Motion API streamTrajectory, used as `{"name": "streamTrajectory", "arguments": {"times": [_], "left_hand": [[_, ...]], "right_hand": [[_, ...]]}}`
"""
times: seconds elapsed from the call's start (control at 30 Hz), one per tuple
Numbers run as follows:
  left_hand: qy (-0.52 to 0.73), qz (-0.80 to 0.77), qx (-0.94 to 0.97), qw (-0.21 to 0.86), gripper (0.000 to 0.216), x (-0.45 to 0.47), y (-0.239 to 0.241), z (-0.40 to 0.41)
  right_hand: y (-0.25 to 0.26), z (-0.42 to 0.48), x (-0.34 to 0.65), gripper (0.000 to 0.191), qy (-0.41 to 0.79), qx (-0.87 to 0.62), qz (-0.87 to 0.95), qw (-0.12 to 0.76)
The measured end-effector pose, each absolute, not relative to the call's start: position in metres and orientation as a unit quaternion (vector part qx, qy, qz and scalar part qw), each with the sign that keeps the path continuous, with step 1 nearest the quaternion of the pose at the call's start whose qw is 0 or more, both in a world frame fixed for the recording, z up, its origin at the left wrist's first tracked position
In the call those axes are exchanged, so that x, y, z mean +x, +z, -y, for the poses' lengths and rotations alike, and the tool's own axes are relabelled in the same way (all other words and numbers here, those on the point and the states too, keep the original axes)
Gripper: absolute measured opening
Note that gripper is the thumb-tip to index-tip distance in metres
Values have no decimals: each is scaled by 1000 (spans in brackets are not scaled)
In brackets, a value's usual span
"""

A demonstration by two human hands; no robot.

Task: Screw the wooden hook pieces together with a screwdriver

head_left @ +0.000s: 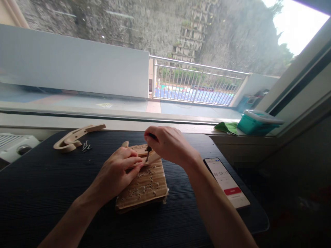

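My right hand [168, 143] is wrapped round the dark handle of a screwdriver [148, 150]. Its metal shaft points down at a pale wooden piece [153, 158]; the very tip is too small to make out. With fingers pressed on that same wooden piece, my left hand [121, 168] holds it against a block of layered corrugated cardboard [144, 189]. The cardboard's top is pocked with many small holes and torn bits. Part of the wood is hidden under my left fingers.
Curved wooden pieces [67, 141] and several screws [86, 146] lie at the left of the black table [64, 186]. A phone [227, 182] showing a timer lies at the right. A green cloth [227, 127] and a teal box [258, 123] rest on the window sill.
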State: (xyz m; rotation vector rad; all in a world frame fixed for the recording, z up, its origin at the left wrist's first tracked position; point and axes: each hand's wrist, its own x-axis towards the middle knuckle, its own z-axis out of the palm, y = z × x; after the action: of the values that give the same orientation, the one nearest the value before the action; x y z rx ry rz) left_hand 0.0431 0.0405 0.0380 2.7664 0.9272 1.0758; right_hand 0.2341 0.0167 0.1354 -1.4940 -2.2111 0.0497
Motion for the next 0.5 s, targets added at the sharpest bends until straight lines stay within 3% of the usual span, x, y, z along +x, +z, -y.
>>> {"name": "streamTrajectory", "arguments": {"times": [0.23, 0.5], "left_hand": [[341, -300, 891, 22, 16, 44, 39, -40], [346, -293, 891, 19, 18, 44, 38, -41]], "right_hand": [[137, -11, 229, 25, 56, -493, 835, 236], [136, -19, 237, 22, 44, -531, 814, 231]]}}
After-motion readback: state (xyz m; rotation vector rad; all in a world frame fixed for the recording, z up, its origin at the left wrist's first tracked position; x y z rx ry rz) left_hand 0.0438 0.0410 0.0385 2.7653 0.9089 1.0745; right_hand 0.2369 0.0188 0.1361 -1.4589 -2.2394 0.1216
